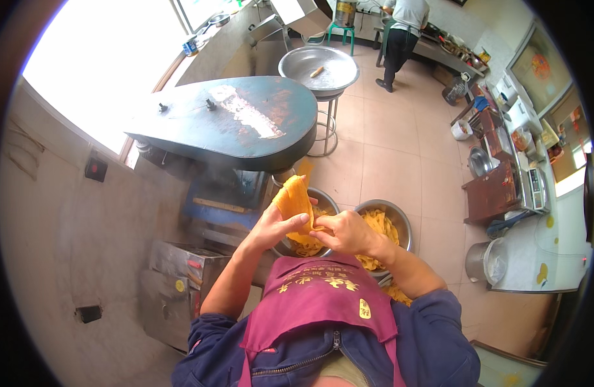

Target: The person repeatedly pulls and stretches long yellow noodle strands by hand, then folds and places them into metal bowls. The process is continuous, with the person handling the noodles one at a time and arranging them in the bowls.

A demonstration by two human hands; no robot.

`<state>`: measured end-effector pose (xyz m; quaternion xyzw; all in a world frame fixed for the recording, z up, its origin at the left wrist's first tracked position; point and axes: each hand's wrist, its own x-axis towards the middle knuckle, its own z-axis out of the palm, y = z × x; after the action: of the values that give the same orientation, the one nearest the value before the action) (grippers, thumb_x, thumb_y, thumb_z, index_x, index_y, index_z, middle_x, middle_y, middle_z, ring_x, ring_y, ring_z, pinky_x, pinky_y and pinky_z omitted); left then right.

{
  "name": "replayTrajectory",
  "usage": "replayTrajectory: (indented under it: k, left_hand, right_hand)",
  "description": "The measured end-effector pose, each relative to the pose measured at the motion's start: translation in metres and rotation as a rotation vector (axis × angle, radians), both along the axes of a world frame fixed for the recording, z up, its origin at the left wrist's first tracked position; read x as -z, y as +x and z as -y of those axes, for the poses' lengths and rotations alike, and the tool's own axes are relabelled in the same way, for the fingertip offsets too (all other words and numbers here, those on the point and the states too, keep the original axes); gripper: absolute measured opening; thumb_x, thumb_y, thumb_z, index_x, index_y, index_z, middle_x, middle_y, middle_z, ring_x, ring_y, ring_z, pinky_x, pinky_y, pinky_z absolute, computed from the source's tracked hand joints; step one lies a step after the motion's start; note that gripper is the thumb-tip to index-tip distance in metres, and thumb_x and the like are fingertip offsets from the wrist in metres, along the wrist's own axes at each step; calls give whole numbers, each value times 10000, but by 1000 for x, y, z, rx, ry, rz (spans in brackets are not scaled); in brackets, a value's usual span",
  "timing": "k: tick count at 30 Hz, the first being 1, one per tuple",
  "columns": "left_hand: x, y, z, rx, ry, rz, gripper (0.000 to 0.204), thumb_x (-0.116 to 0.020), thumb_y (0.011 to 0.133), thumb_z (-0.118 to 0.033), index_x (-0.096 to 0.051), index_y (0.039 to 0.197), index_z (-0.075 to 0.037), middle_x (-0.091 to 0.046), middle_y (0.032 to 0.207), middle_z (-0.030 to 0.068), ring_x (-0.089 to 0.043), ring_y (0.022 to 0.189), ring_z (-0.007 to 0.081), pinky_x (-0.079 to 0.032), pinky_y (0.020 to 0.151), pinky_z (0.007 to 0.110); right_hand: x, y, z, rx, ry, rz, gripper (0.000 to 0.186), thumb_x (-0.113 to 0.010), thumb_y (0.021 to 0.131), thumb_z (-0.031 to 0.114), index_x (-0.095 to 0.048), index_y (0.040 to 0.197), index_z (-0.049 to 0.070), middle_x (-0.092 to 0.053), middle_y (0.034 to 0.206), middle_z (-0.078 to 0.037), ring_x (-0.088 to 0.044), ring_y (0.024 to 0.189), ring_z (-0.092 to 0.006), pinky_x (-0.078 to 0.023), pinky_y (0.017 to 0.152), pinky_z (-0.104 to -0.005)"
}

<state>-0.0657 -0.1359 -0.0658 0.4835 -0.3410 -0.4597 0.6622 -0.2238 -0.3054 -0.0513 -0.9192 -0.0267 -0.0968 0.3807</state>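
A folded yellow-orange sheet that looks like dough (290,198) hangs between my hands in front of the machine. My left hand (271,227) grips it from the left, thumb lying across its lower part. My right hand (347,232) pinches its lower right edge, with the fingertips partly hidden. Under my hands a metal bowl (334,201) holds yellow strips (303,245). To the right, a second metal bowl (406,227) holds more yellow strips (379,226); further strips show beside my right forearm.
A machine with a worn blue-green cover (265,103) stands ahead on the left. Behind it a wide metal basin (287,71) with a brown stick (317,71) rests on a stand. A person (403,39) works at the far counter. A wooden cabinet (494,193) and a bucket (481,261) line the right.
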Motion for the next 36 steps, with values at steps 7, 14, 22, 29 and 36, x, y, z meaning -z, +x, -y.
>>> replayTrajectory:
  k: [7,14,22,29,36]
  left_hand:
    - [17,-11,2,51,129,61,747,-828,897,-278,-437,1487,-40,-639,1171,80,-629,1005,126,-526,856,293]
    - [-9,27,-32,168,599,362,332,-815,862,-242,-691,1035,12,-650,786,8,-570,637,82,-454,568,260]
    - [37,65,-98,-7,292,-232,256,-685,982,-283,-679,960,-28,-576,685,21,-533,594,125,-402,552,277]
    - [33,50,-77,-89,57,-498,342,-730,936,-286,-656,1070,19,-715,982,149,-697,874,270,-559,827,396]
    - [9,26,-21,-2,-177,-565,384,-789,886,-237,-613,1133,-2,-709,1051,159,-708,1069,331,-576,924,444]
  right_hand:
    - [-1,-10,7,77,2,111,180,-676,915,193,-748,1029,75,-721,794,-171,-705,710,-381,-573,647,-445]
    - [-10,-54,77,307,285,-217,206,-669,963,147,-754,1096,15,-722,715,-81,-656,573,-144,-527,549,-303]
    - [9,-135,153,367,774,-441,228,-608,1029,116,-715,1136,-54,-725,774,-73,-695,689,-148,-587,670,-267]
    - [21,-135,145,-54,796,-343,257,-629,991,137,-697,1136,-65,-748,1002,-157,-716,836,-189,-571,806,-311]
    - [41,-66,82,-217,842,-1121,440,-611,1051,283,-595,1323,-63,-731,792,-137,-682,593,-139,-557,570,-273]
